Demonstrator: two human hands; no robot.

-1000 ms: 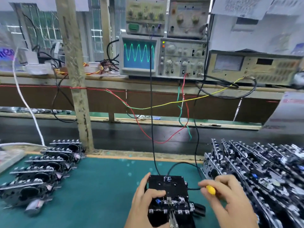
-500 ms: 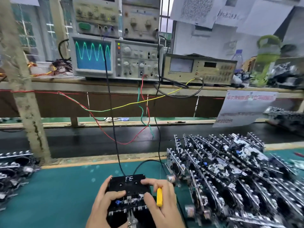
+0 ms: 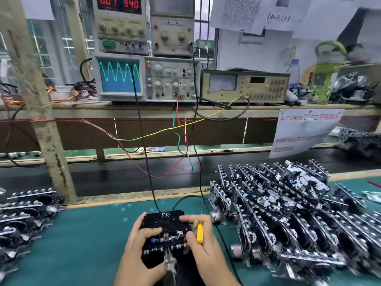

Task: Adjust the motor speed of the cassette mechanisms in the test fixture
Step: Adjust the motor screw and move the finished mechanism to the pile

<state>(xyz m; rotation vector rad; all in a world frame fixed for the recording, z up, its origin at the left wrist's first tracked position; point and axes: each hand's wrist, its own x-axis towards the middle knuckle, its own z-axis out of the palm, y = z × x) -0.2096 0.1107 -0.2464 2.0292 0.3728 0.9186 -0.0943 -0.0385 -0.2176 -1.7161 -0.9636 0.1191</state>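
Fixture: a black test fixture [image 3: 165, 234] marked "FE" is seen low at the centre of the green mat [image 3: 86, 244], with a cassette mechanism [image 3: 167, 240] seated across its near half.
Left hand: the left hand [image 3: 140, 250] is curled round the fixture's left edge, its thumb laid across the top beside a small blue part [image 3: 153, 240].
Right hand: the right hand [image 3: 203, 242] is closed on a yellow-handled screwdriver [image 3: 200, 233], which is tucked into the palm; its forefinger rests on the fixture's top right. The tip is hidden, so it cannot be told whether the tip is engaged.
Leads: black leads [image 3: 144, 141] are run from the fixture's far edge up to the instruments.
Scope: a steady green wave is shown on the oscilloscope [image 3: 119, 79] on the shelf.
Stock: mechanisms are heaped just right of the fixture [image 3: 288, 213] and stacked well to the left [image 3: 26, 215].
Risk, overshoot: the speed setting is judged likely to be passed if the screwdriver is turned without the wave being watched.
Risk, slip: the tip may be driven off the trimmer onto nearby parts if the left grip is loosened.
Risk, leads: a tug on the fixture could unseat a lead and the reading would be lost.
Risk, heap: the near mechanisms could be knocked by the right elbow.
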